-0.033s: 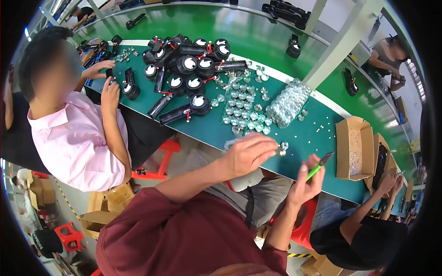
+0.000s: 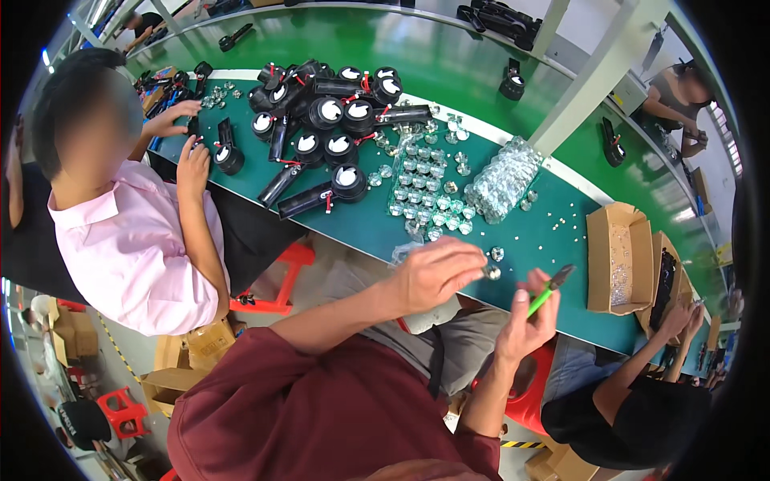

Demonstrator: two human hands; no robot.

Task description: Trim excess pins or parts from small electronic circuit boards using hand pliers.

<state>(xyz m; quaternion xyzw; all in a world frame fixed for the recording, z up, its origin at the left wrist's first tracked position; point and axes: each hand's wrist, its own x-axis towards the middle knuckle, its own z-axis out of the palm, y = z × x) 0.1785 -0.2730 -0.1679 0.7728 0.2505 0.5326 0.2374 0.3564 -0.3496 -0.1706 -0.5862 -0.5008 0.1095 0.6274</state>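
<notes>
Fingertips of my left hand (image 2: 437, 272) are pinching a small clear lens (image 2: 491, 272) at centre frame; my right hand (image 2: 525, 321) is gripping green-handled pliers (image 2: 549, 290), angling in steadily and keeping things level.

The left hand (image 2: 437, 272) covers most of the small shiny part (image 2: 492, 272) it pinches. The right hand (image 2: 523, 321) hides the green-handled tool's (image 2: 549, 290) grip. The co-worker's face is blurred.
</notes>
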